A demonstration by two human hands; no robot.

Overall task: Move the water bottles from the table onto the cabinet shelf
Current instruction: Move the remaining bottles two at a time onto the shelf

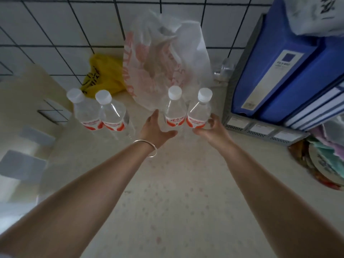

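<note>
Two pairs of clear water bottles with white caps and red-and-white labels stand upright on the pale speckled surface (176,183). The left pair (100,116) stands apart from my hands. The right pair is made up of one bottle (175,110) and a second bottle (200,112) touching it. My left hand (155,127) is spread open against the left side of this pair, with the thumb under the label. My right hand (212,128) curls loosely beside the right bottle, fingers apart. I cannot tell whether either hand touches a bottle.
A large translucent plastic bag (163,58) with red print leans on the tiled wall behind the bottles, beside a yellow bag (104,75). Blue file binders (279,67) in a grey mesh rack (260,131) stand at the right. Cloth and a patterned dish (323,164) lie further right.
</note>
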